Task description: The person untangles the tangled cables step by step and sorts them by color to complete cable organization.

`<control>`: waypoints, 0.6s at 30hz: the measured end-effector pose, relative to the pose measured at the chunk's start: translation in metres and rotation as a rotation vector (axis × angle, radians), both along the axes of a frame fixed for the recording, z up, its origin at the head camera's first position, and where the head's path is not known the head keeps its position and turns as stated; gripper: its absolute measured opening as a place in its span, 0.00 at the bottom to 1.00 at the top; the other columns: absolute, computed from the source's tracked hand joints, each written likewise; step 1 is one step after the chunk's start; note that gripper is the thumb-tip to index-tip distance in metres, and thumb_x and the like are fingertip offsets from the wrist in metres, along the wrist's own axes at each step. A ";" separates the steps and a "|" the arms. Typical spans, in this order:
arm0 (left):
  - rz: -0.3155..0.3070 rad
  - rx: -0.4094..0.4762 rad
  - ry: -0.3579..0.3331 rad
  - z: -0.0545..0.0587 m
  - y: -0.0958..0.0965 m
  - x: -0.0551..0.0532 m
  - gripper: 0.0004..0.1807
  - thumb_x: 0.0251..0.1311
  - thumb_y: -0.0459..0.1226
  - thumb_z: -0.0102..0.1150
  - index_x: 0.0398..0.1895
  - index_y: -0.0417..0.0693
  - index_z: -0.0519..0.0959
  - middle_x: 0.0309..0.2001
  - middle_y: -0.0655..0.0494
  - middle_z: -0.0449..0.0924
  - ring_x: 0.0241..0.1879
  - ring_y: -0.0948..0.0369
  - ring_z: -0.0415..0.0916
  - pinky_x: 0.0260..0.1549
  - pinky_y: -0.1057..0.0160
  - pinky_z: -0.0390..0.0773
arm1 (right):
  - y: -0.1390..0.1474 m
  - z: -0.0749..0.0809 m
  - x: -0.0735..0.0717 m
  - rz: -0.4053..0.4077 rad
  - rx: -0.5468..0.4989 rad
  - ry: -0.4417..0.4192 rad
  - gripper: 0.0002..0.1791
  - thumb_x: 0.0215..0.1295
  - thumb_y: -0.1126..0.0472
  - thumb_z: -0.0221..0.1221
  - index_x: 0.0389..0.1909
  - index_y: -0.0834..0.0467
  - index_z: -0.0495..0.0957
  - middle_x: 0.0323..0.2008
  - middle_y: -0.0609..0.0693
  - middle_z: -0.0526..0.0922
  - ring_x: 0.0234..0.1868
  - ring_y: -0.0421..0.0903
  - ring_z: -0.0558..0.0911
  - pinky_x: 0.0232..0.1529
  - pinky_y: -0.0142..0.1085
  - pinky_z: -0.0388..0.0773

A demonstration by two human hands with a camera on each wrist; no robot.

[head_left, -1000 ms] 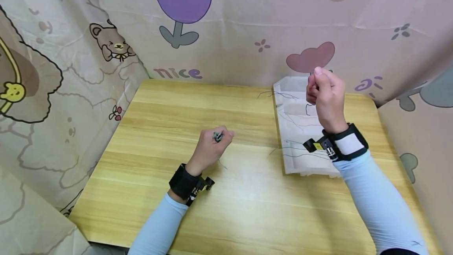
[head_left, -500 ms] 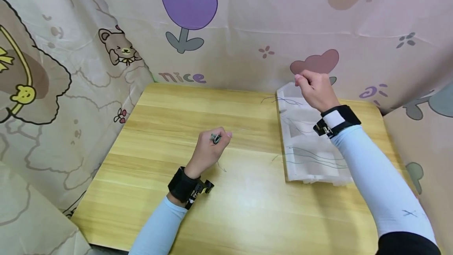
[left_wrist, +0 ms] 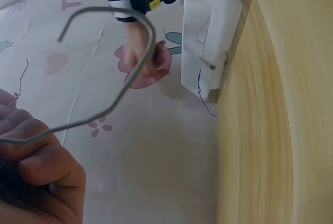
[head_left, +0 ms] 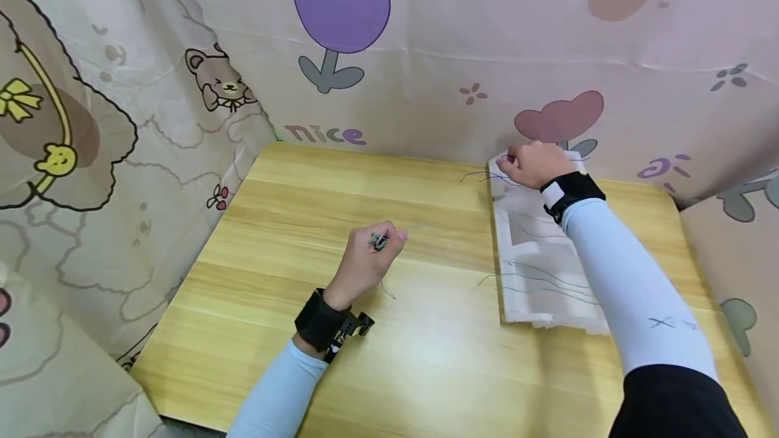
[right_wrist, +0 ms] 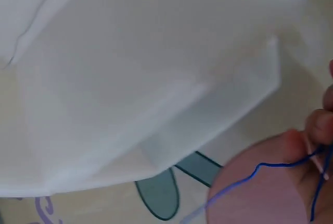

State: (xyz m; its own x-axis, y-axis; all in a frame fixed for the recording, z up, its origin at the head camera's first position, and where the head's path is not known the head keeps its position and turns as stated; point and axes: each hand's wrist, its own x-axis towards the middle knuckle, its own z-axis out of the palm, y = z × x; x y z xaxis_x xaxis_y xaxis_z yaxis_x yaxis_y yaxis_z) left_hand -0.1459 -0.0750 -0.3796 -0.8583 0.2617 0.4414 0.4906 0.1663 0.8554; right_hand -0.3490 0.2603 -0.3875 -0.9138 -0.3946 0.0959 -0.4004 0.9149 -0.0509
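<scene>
My left hand (head_left: 368, 252) is a fist above the middle of the table, gripping a small bundle of thin wires (head_left: 379, 242). From that fist a bent grey wire (left_wrist: 106, 112) curves out in the left wrist view. My right hand (head_left: 538, 164) is over the far end of a white compartment tray (head_left: 505, 255). In the right wrist view, its fingers pinch a thin blue wire (right_wrist: 257, 169) with a loose end trailing off. Dark wires (head_left: 477, 176) lie across the tray's far left rim, and greenish wires (head_left: 541, 279) lie in the near compartment.
The tray stands on the right side of a wooden table (head_left: 292, 195). A printed cloth (head_left: 420, 93) hangs right behind the table and along its sides. The right forearm (head_left: 627, 282) reaches over the tray's right side and hides part of it.
My right hand has come down and left from in front of the cloth to the tray's far end. My left hand keeps its grip on the bundle and stays nearly still. The head view has shifted slightly.
</scene>
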 end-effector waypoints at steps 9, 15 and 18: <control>-0.010 -0.002 -0.019 -0.003 0.003 0.003 0.16 0.63 0.31 0.50 0.16 0.46 0.66 0.12 0.60 0.48 0.13 0.65 0.50 0.23 0.65 0.60 | 0.015 -0.024 -0.001 -0.104 0.126 -0.059 0.29 0.58 0.45 0.58 0.47 0.68 0.74 0.40 0.67 0.77 0.38 0.62 0.75 0.40 0.61 0.72; 0.000 -0.014 0.005 0.000 0.003 0.000 0.16 0.63 0.31 0.50 0.16 0.46 0.66 0.12 0.60 0.48 0.12 0.64 0.51 0.21 0.65 0.58 | 0.009 -0.013 0.004 -0.100 0.017 -0.013 0.30 0.60 0.48 0.56 0.53 0.68 0.71 0.51 0.71 0.71 0.47 0.66 0.71 0.42 0.62 0.72; 0.005 -0.020 0.009 0.000 0.004 -0.001 0.15 0.63 0.31 0.51 0.17 0.47 0.67 0.12 0.61 0.49 0.12 0.64 0.48 0.19 0.65 0.54 | 0.001 -0.002 0.012 -0.060 -0.067 -0.005 0.27 0.63 0.49 0.53 0.54 0.68 0.71 0.52 0.70 0.71 0.48 0.65 0.72 0.44 0.60 0.72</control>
State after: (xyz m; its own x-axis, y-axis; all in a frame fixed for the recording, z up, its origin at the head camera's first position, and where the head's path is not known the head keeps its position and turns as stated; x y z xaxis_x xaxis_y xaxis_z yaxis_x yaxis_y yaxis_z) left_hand -0.1467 -0.0713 -0.3791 -0.8555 0.2667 0.4438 0.4975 0.1859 0.8473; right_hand -0.3369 0.2617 -0.3895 -0.9361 -0.3321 0.1156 -0.3446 0.9318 -0.1142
